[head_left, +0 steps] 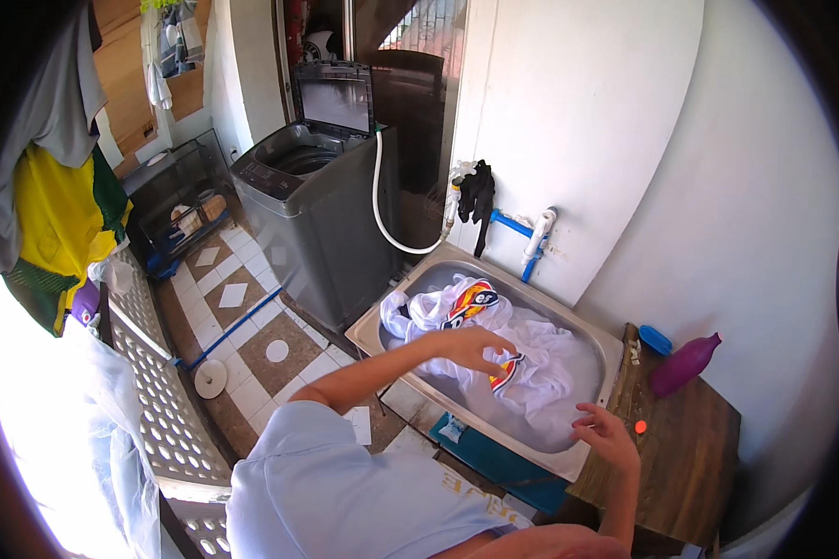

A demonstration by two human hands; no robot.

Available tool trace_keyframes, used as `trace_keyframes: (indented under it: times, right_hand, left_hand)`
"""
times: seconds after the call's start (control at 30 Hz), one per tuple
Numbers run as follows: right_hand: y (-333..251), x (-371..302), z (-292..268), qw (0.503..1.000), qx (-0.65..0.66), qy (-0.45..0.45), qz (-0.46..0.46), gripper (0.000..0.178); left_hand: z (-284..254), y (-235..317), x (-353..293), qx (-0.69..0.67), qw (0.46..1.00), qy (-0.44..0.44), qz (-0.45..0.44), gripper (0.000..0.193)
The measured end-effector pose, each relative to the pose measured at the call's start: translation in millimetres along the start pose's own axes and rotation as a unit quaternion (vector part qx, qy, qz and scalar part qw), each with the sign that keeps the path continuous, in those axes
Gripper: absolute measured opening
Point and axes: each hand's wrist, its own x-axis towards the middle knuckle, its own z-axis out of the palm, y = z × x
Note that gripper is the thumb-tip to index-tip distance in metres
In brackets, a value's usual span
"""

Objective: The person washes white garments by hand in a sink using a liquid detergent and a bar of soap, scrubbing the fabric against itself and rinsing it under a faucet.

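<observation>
A white garment (536, 359) with a red, yellow and black print lies soaking in cloudy water in a beige sink basin (609, 359). My left hand (475, 348) is over the middle of the garment, beside a printed patch, its fingers bent and apart. No cloth shows gripped in it. My right hand (608, 438) hovers at the basin's near right corner with fingers spread and nothing in them.
Right of the basin, a wooden surface (680, 447) holds a purple bottle (685, 365), a blue brush-like item (655, 339) and an orange cap (640, 427). A grey washing machine (331, 224) stands open at the far left. Black cloth (477, 197) hangs by the tap.
</observation>
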Motion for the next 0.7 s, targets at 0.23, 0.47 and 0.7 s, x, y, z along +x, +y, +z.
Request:
trace_keyframes:
  times: [0.23,0.47,0.7]
  right_hand:
    - [-215.1,-170.6,44.0,0.804,-0.197,-0.398,-0.395,0.031]
    - [-225.3,-261.9,80.8,0.841,-0.322,-0.314,-0.302,0.049]
    - [-205.0,-223.9,87.6,0.856,-0.265,-0.319,-0.310,0.042]
  left_hand:
    - [-91.7,133.9,-184.7,-0.112,0.796,-0.270,0.529,0.054]
    - [-103.1,200.6,-292.1,0.259,0.748,-0.192,0.580,0.034]
    - [-115.5,197.8,-314.6,0.243,0.756,-0.204,0.572,0.029]
